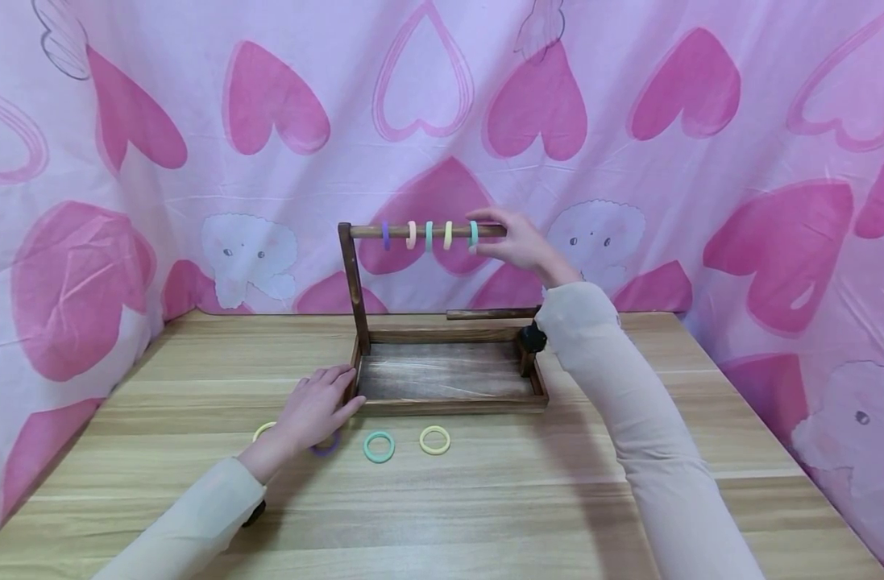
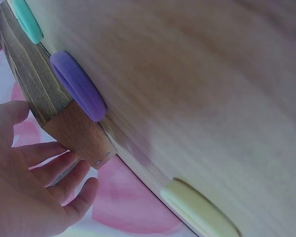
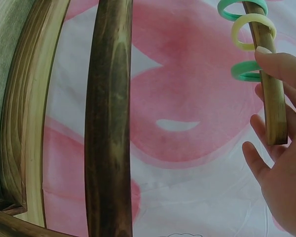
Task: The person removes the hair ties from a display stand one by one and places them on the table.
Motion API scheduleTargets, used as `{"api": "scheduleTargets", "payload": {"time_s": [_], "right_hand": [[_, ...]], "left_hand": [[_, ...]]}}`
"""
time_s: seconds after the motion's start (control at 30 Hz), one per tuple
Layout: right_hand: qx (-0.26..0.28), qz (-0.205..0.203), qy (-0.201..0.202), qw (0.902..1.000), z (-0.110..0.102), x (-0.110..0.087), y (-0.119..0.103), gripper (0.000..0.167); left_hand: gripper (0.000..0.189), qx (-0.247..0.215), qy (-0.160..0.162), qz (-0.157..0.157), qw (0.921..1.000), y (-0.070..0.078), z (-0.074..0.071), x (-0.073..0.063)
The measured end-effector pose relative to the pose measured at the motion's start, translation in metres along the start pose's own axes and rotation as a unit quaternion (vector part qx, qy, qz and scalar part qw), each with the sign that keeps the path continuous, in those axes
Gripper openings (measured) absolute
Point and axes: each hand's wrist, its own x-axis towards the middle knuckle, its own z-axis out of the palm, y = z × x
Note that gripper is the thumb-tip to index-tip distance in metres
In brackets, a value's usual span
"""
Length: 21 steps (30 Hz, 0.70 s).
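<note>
A dark wooden rack point(image 1: 452, 407) with a tray base carries a raised rod point(image 1: 405, 231) on its left post. Along this rod hang several hair ties, among them a purple one point(image 1: 386, 235), a pink one point(image 1: 411, 234) and a yellow one point(image 1: 448, 235). Near the rod's free right end my right hand point(image 1: 510, 235) pinches a green hair tie point(image 3: 245, 71), thumb and fingers on either side of the rod. My left hand point(image 1: 317, 409) rests against the tray's left front corner, its fingers relaxed at the end board point(image 2: 79, 133) and the thumb by the long side.
In front of the rack lie a purple hair tie point(image 2: 79, 86), a green one point(image 1: 379, 446) and a yellow one point(image 1: 434, 441). Another yellow one point(image 2: 200, 207) is partly behind my left hand. A shorter, lower rod point(image 1: 485, 314) stands at the rack's right. Behind hangs a pink heart-patterned cloth point(image 1: 420, 72).
</note>
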Motion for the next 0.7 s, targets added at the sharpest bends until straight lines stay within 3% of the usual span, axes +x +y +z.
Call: {"api": "scheduleTargets", "payload": {"time_s": [0.23,0.47,0.7], "right_hand": [[-0.003,0.002,0.004,1.0000,0.000,0.002,0.004,0.053],[0.005,-0.009,0.014,0.9999,0.000,0.002,0.007,0.049],[-0.012,-0.013,0.039,0.9991,-0.006,0.009,0.027,0.048]], "left_hand": [[0.049,0.007,0.014,0.007,0.9999,-0.001,0.003,-0.001],[0.050,0.004,0.006,0.003,1.0000,-0.001,0.003,0.000],[0.049,0.002,0.009,0.005,0.9999,-0.001,0.002,0.000]]}}
